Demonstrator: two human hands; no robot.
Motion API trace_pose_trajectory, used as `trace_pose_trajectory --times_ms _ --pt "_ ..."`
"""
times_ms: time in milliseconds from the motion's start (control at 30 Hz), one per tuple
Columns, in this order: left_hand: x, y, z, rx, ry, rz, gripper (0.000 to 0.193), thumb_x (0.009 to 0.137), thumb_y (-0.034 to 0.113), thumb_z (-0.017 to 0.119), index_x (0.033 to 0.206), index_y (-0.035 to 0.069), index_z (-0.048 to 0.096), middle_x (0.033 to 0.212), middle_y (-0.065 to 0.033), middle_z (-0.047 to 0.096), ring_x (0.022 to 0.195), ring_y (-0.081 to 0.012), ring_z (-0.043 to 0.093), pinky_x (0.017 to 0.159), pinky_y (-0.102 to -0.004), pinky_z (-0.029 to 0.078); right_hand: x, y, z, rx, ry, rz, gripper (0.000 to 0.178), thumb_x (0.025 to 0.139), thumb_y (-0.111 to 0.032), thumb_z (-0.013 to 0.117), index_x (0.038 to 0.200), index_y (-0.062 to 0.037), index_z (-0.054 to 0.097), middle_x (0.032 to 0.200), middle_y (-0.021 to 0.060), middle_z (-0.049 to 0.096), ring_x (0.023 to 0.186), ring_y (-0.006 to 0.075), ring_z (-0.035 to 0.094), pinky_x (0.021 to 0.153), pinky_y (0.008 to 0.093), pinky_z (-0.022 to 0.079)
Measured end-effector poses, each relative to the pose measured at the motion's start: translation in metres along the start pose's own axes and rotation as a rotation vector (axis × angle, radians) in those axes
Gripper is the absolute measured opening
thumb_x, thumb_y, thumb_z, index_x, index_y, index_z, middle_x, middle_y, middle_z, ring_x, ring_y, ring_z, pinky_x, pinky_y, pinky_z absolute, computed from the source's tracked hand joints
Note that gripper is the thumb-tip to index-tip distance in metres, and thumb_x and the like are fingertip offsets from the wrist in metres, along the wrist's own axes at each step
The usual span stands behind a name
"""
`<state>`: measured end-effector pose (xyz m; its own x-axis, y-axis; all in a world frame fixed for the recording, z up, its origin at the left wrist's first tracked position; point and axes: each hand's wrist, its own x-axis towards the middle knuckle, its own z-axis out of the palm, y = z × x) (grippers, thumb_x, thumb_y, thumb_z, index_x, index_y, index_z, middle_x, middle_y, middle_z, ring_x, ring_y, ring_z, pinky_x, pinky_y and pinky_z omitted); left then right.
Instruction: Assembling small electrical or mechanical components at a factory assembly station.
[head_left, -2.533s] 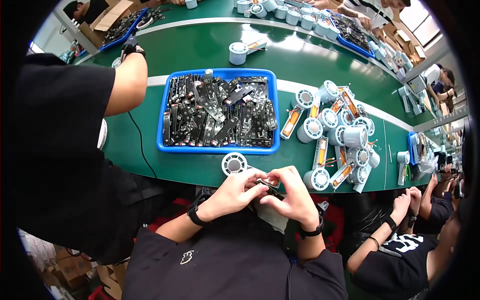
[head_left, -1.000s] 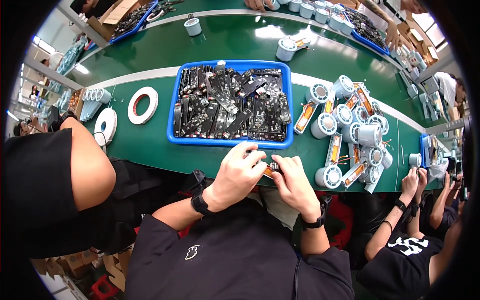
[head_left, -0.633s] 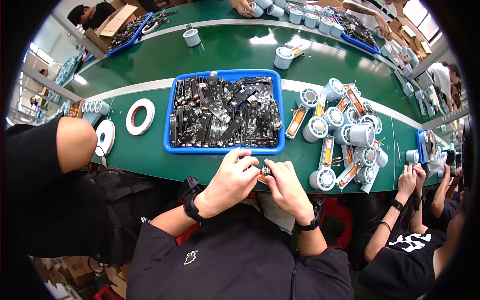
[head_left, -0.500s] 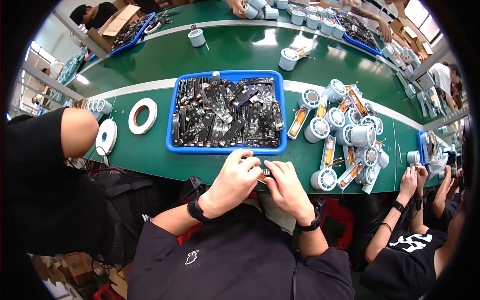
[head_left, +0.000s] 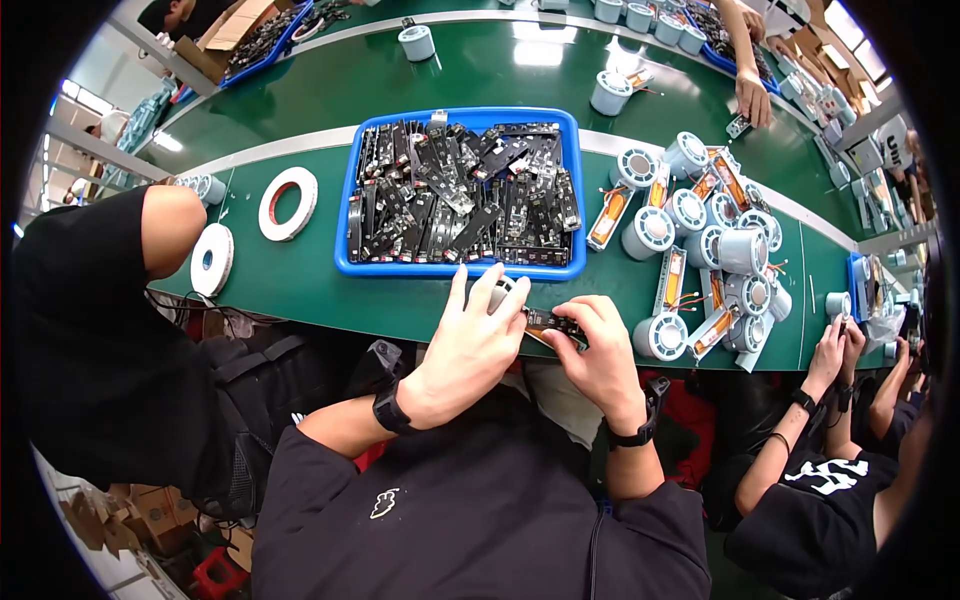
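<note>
Along a green workbench (head_left: 305,275), a blue tray (head_left: 400,269) holds heaped black circuit boards (head_left: 470,230); pale-blue housings (head_left: 655,230) piled rightward show bare orange batteries (head_left: 611,215). At the near edge, the left hand (head_left: 462,345) spreads its fingers over another housing's round head (head_left: 503,291), grip unclear; the right hand (head_left: 602,352) pinches one board (head_left: 552,323) above its handle, apparently not yet seated.
</note>
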<state>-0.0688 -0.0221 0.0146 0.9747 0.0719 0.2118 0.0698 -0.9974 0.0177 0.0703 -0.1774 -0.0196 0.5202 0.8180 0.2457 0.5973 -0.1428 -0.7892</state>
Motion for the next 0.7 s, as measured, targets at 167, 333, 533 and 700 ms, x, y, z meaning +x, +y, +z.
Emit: trace_pose_trajectory --times_ms 167,333,533,700 --pt "-0.015 -0.021 0.016 -0.332 0.189 0.059 0.02 0.082 0.009 0.071 0.101 0.007 0.076 0.123 -0.0133 0.069 0.13 -0.0457 0.058 0.104 -0.0524 0.055 0.002 -0.001 -0.004 -0.115 -0.023 -0.087 0.029 0.078 -0.006 0.084 0.103 -0.0008 0.07 0.103 0.0132 0.066 0.096 0.0333 0.062 0.084 0.0406 0.053" --pt "-0.018 -0.025 0.023 -0.425 0.25 0.075 0.021 0.079 0.006 0.072 0.1 0.008 0.076 0.122 -0.0126 0.07 0.127 -0.0475 0.061 0.095 -0.0464 0.061 0.001 0.001 0.005 -0.095 0.011 -0.137 0.03 0.077 -0.007 0.085 0.103 -0.002 0.072 0.102 0.0114 0.066 0.095 0.0316 0.061 0.082 0.0401 0.052" --pt "-0.016 -0.018 0.022 -0.371 0.283 0.048 0.015 0.078 0.007 0.072 0.093 0.007 0.075 0.13 -0.012 0.069 0.126 -0.0469 0.061 0.094 -0.0468 0.061 -0.001 -0.003 -0.002 -0.241 -0.1 -0.199 0.032 0.076 -0.008 0.086 0.106 -0.0019 0.074 0.106 0.0118 0.066 0.098 0.0309 0.061 0.084 0.0381 0.053" --pt "-0.013 -0.015 0.013 -0.307 0.219 0.008 0.01 0.078 0.007 0.071 0.088 0.006 0.074 0.137 -0.0117 0.065 0.129 -0.0465 0.06 0.097 -0.0464 0.059 -0.003 0.01 -0.003 -0.145 -0.071 -0.212 0.034 0.08 -0.002 0.083 0.112 0.0005 0.071 0.122 0.0126 0.062 0.105 0.0263 0.063 0.09 0.0356 0.054"
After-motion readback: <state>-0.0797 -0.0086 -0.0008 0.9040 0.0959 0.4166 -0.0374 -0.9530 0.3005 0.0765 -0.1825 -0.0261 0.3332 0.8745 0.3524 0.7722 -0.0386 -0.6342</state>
